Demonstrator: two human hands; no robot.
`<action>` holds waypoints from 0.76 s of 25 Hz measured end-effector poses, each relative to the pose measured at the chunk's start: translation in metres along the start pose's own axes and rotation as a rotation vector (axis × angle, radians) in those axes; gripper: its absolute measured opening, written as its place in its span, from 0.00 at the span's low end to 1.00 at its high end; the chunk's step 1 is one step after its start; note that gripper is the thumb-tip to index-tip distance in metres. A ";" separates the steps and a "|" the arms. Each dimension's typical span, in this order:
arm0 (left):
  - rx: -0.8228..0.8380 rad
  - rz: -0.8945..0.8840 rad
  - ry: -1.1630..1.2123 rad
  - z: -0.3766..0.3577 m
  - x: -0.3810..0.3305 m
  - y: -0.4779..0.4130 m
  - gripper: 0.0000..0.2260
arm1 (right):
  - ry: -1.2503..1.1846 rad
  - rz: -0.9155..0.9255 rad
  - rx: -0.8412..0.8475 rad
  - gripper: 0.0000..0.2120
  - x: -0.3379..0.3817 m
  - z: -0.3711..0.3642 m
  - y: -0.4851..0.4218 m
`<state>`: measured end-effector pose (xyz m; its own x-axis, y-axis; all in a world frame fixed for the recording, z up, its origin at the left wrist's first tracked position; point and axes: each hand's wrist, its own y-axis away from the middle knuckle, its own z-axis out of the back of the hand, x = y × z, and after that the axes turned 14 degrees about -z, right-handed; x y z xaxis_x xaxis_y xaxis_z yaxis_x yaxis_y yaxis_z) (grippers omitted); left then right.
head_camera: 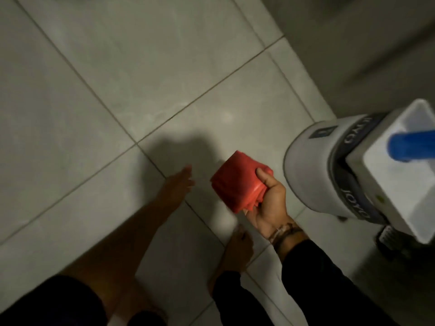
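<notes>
The right hand (pixel 268 203) grips a red cloth (pixel 235 182), thumb pressed on top and fingers curled tight underneath. The cloth is soft and folded into a thick, blocky wad with rumpled edges at the palm. It is held in the air above the floor (pixel 141 67), just left of a bucket (pixel 313 165). The left hand is out of view.

The floor is smooth, pale, glossy square tile with thin grout lines. The bucket is rounded grey-white plastic with a boxy white tray, and a blue cylindrical handle (pixel 409 147) sticks out of it. A braided bracelet (pixel 282 231) circles the wrist above a black sleeve (pixel 313 267). Two bare feet (pixel 179 182) stand on the tiles nearby.
</notes>
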<state>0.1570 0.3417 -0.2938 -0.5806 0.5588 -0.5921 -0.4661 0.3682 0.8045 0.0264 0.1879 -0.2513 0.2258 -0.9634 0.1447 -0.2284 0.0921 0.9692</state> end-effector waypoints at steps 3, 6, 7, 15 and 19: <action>0.239 -0.107 0.063 -0.092 -0.109 0.076 0.20 | -0.164 0.015 0.019 0.22 0.052 0.041 0.089; 0.303 -0.243 -0.053 -0.116 -0.132 0.089 0.05 | -0.122 0.049 -0.020 0.26 0.063 0.056 0.115; 0.320 -0.277 -0.104 -0.123 -0.133 0.091 0.09 | -0.105 0.058 -0.013 0.24 0.067 0.063 0.119; 0.406 -0.628 -0.676 -0.329 -0.220 0.094 0.20 | -0.172 0.335 -0.485 0.21 0.217 0.184 0.149; 0.407 -0.730 -0.998 -0.407 -0.219 0.058 0.15 | -0.097 0.274 -0.619 0.19 0.260 0.223 0.113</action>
<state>-0.0145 -0.0616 -0.1364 0.5453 0.3784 -0.7480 -0.1248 0.9190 0.3739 -0.1520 -0.1088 -0.1489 0.1444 -0.9004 0.4105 0.3252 0.4350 0.8397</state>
